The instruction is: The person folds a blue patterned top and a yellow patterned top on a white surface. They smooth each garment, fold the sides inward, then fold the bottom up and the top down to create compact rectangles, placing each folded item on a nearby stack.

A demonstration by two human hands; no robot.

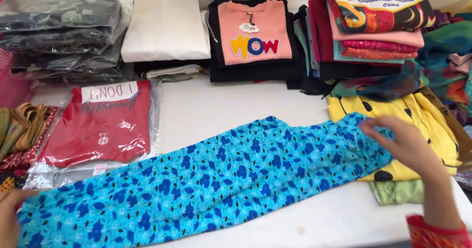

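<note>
long garment [206, 179] lying across the desk [211, 105] front, bagged shirt [98, 125] behind its left end, folded stacks [255, 36] along the back, left hand [9, 218] and right hand [400, 139] at its ends

A red shirt in a clear bag [101, 125] lies on the white tabletop [206, 110]. Behind it stand bagged camouflage garments [61, 26], a folded white cloth [164, 26], a pink top on black clothes [254, 31], and a colourful folded stack [373, 36]. A yellow dotted garment [418, 115] lies at right.

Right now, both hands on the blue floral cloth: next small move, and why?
Probably fold the end under the right hand toward the left hand. The blue floral cloth lies stretched flat between them on the white table, its right end overlapping the yellow garment.
</note>
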